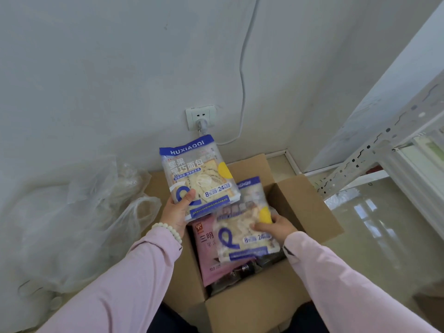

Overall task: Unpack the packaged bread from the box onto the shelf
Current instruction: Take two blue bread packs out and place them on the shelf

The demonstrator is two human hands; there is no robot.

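The left hand [176, 212] reaches forward over the box [240, 306]. Its thumb presses the lower front corner of a blue-and-white bread pack [199, 174], fingers behind, gripping it upright above the box's far left edge. The right hand [276, 227] is lower, at the box's mouth, thumb on the face of a second bread pack [245, 227] and fingers curled round its right edge. A bead bracelet [168, 230] circles the left wrist. Two blue-and-white packs show, one per hand. Inside the box lies one pink pack [206, 251], above dark wrappers I cannot count. One metal shelf [374, 143] stands right of the box; crumpled plastic bags [84, 212] lie left of it.
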